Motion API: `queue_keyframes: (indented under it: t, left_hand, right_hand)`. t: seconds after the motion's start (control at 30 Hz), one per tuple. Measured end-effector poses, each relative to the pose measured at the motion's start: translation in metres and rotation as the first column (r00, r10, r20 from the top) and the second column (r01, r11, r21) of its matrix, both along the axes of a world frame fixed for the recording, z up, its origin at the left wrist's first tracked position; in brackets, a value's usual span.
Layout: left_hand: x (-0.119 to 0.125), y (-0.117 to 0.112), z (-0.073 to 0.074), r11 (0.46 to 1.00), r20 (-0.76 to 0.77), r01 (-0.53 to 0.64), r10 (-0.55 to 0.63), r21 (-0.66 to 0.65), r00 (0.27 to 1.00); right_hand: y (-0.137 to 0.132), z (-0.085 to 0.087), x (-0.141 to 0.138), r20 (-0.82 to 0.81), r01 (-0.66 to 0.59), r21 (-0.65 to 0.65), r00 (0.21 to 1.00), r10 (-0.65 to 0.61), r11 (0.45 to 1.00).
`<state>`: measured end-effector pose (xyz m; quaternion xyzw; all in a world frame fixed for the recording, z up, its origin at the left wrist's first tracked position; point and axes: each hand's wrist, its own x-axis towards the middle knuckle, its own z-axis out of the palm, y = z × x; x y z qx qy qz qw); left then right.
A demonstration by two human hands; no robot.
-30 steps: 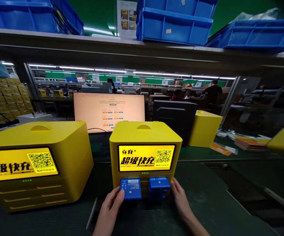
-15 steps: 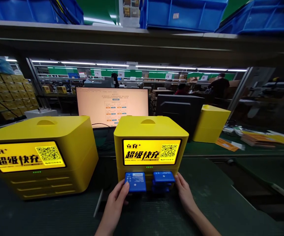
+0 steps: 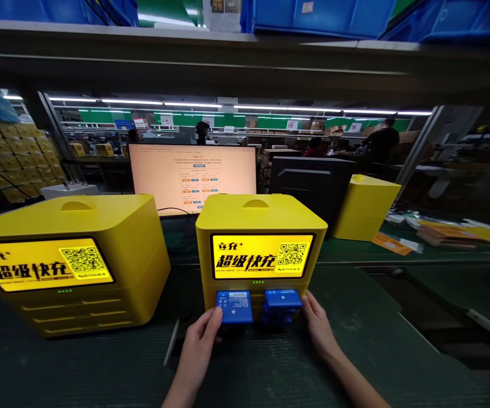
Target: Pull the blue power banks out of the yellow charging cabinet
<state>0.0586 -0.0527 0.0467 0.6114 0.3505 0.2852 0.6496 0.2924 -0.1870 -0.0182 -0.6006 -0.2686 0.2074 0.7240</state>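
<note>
A yellow charging cabinet [image 3: 261, 212] faces me with its screen lit and a row of small green lights below. Blue power banks jut from its lower front. My left hand [image 3: 200, 343] is closed on the left power bank [image 3: 235, 309], thumb on top and fingers mostly underneath. On the right, an upper power bank [image 3: 282, 299] sticks out above other blue ones that are partly hidden. My right hand [image 3: 319, 326] rests at the cabinet's lower right corner, beside that power bank. Its fingers are stretched out and partly hidden, with no grip on anything visible.
A second lit yellow cabinet [image 3: 70, 255] stands at left. Behind are a monitor [image 3: 155, 175], a black case [image 3: 308, 187] and another yellow box [image 3: 361, 209]. Papers [image 3: 444, 232] lie at right. An overhead shelf [image 3: 228, 48] carries blue bins [image 3: 325, 17]. People are in the background.
The view has tilted slightly, so the scene sits a little higher or lower in places. Both hands stay at the same spots on the cabinet, and the power banks jut out about as before.
</note>
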Motion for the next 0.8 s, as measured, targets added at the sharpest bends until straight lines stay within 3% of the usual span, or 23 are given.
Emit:
queue_keyframes:
  t: [0.2, 0.3, 0.5, 0.57, 0.7, 0.8]
  left_hand:
    - [0.005, -0.004, -0.001, 0.996, 0.015, -0.093, 0.094, -0.015, 0.996]
    - [0.006, -0.001, -0.001, 0.999, 0.016, -0.042, 0.042, -0.024, 0.999]
    - [0.000, 0.006, 0.000, 0.995, -0.172, 0.083, -0.090, -0.048, 0.981]
    - [0.002, 0.006, -0.009, 0.991, -0.169, 0.076, -0.093, -0.105, 0.981]
    - [0.010, 0.008, -0.036, 0.971, -0.007, 0.045, -0.047, -0.234, 0.999]
    - [0.013, 0.009, -0.049, 0.964, 0.052, 0.030, -0.016, -0.265, 0.999]
  right_hand:
    - [0.001, 0.000, 0.001, -0.006, 0.014, 0.003, 1.000, -0.014, 1.000]
    - [0.002, 0.001, 0.001, -0.009, 0.028, 0.001, 1.000, -0.028, 1.000]
    - [0.001, -0.001, 0.002, -0.005, 0.030, -0.001, 1.000, -0.030, 1.000]
    - [0.001, -0.003, 0.003, -0.004, 0.022, 0.000, 1.000, -0.022, 1.000]
    - [0.001, -0.005, 0.003, 0.000, 0.015, -0.002, 1.000, -0.015, 1.000]
    - [0.000, -0.004, 0.003, 0.007, 0.016, -0.004, 1.000, -0.016, 1.000]
